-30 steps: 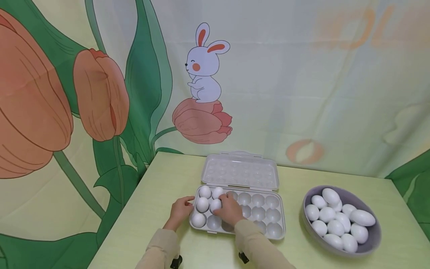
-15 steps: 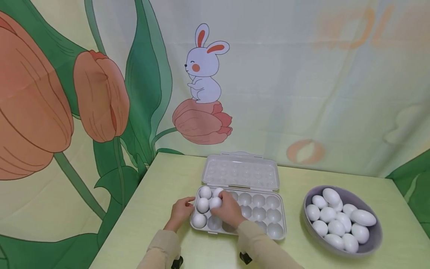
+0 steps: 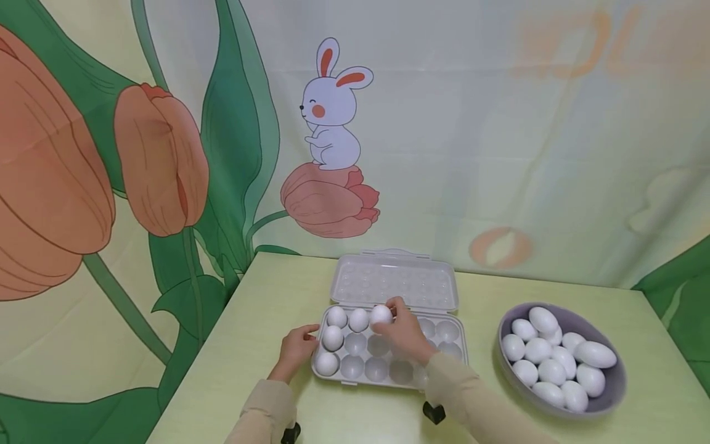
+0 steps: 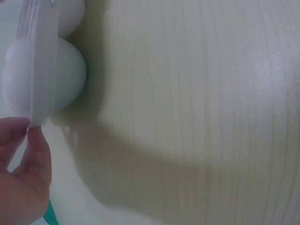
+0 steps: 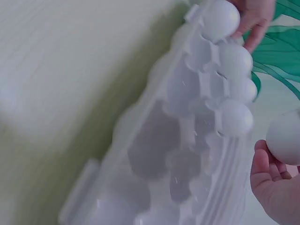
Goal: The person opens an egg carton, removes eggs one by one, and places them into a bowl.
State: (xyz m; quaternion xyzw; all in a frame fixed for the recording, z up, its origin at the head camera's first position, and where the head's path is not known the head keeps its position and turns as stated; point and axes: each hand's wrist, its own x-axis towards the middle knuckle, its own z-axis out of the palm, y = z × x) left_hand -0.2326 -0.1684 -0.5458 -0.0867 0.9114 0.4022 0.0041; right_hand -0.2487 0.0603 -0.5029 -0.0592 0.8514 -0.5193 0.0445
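A pale grey egg box [image 3: 352, 367] lies with its lid [image 3: 394, 280] folded back away from me. Three white eggs [image 3: 333, 338] fill its left column, and another egg [image 3: 359, 319] sits in the back row beside them. My right hand [image 3: 407, 333] holds a white egg [image 3: 381, 314] over the third cup of the back row. In the right wrist view this held egg [image 5: 287, 138] is well apart from the cups, between thumb and fingers. My left hand [image 3: 296, 348] is at the box's left end. The left wrist view shows its thumb and fingertips [image 4: 40, 138] pinching the rim.
To the right stands a grey-purple bowl [image 3: 616, 401] piled with several white eggs. The table [image 3: 277, 283] has a pale yellow-green wood-grain top. Behind it hangs a cloth [image 3: 471, 123] printed with tulips and a rabbit.
My right hand has taken the egg from the second column's middle cup and carried it right and back. That cup now shows bare. My left hand stays at the rim.
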